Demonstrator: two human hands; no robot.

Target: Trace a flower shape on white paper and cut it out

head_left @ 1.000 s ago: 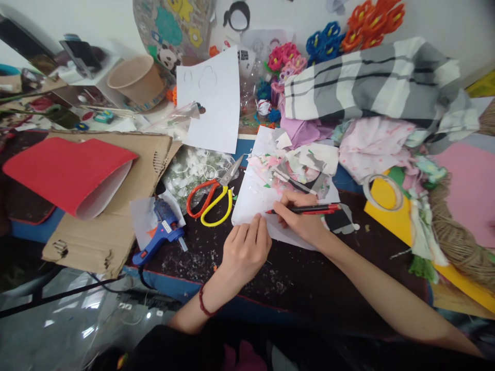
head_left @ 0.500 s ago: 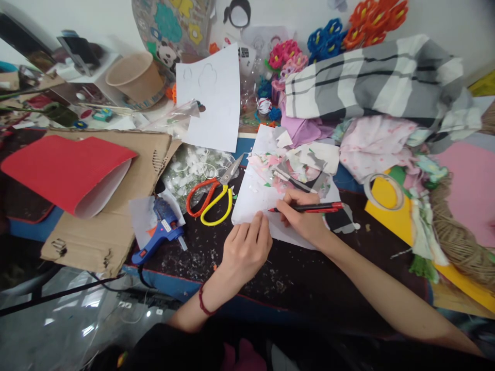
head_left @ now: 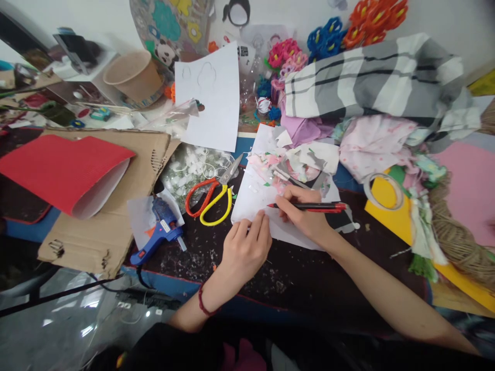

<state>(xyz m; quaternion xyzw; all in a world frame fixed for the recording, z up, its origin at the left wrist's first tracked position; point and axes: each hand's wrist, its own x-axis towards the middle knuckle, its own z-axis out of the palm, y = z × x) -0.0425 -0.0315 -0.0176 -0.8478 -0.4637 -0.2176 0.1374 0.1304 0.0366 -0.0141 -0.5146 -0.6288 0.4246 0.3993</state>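
Note:
My right hand (head_left: 303, 211) is closed around a black-and-red pen (head_left: 325, 207), whose tip points left, at or just above a white sheet of paper (head_left: 247, 203). Fingers stretched out, my left hand (head_left: 246, 245) lies on the near left edge of that sheet and holds nothing. A red cord bracelet (head_left: 204, 301) circles my left wrist. Fabric and paper scraps (head_left: 297, 165) are heaped on the far half of the sheet. Left of the paper lie scissors (head_left: 212, 198) with one orange and one yellow handle, their blades spread. I cannot make out any drawn line at the pen tip.
A blue glue gun (head_left: 164, 232) rests beside brown cardboard (head_left: 93, 232) on the left, near a red folded sheet (head_left: 65, 170). Behind stands a white paper (head_left: 211, 103) with pencil outlines. At right are a tape roll (head_left: 383, 191), twine (head_left: 452, 221) and checked cloth (head_left: 367, 82).
My right hand and the pen have shifted very slightly, with the pen now lying a little flatter. My left hand stays in place on the paper.

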